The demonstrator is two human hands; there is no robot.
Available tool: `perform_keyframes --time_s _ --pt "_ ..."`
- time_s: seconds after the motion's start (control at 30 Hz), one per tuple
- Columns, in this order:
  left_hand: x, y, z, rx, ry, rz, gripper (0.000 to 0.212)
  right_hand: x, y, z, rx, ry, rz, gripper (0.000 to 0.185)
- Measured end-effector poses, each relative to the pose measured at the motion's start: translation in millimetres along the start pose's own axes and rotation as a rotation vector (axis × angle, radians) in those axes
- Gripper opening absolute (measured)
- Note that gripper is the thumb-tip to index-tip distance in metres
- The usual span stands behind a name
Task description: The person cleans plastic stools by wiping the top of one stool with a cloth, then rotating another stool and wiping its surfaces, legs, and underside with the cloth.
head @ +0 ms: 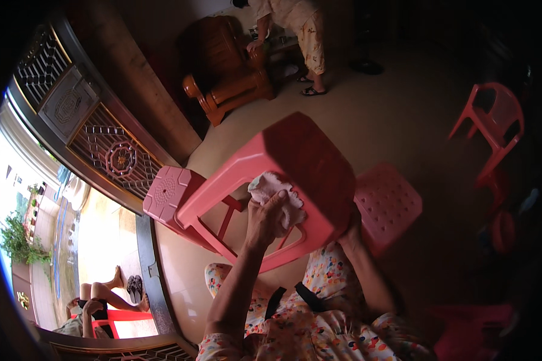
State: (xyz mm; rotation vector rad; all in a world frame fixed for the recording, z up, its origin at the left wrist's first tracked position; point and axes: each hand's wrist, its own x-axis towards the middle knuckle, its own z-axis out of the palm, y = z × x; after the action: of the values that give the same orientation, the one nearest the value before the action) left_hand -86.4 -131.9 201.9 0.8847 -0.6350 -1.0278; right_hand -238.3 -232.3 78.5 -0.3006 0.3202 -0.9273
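Note:
A red plastic stool [314, 158] is tilted on its side in front of me, its seat turned to the right. My left hand [264, 221] grips a crumpled whitish cloth [282, 198] and presses it against the stool's side, just above the leg opening. At the seat's lower right edge, my right hand [351, 230] holds the stool. Its fingertips are partly hidden in shadow behind the seat.
Two more plastic stools stand close by, a pink one [166, 192] at left and a perforated one [388, 203] at right. A red plastic chair [499, 119] is farther right. A person [311, 40] bends beside a wooden armchair [235, 81]. Another person [97, 302] sits beyond the metal door [117, 149].

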Motion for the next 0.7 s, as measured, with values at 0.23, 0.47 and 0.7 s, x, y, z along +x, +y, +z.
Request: perform_keyframes --time_s 0.23,0.47,0.7 --pt "-6.9 32.0 27.0 0.163 0.009 0.161 0.015 -28.2 -25.3 44.8 0.122 -0.182 0.093 0.051" --pt "-21.5 51.9 42.7 0.272 -0.044 0.13 0.008 -60.8 -11.2 77.3 0.215 -0.276 0.059 0.051" --pt "-45.1 52.6 -1.9 0.477 -0.008 0.062 0.005 -78.7 47.5 18.2 0.143 -0.218 0.42 0.052"
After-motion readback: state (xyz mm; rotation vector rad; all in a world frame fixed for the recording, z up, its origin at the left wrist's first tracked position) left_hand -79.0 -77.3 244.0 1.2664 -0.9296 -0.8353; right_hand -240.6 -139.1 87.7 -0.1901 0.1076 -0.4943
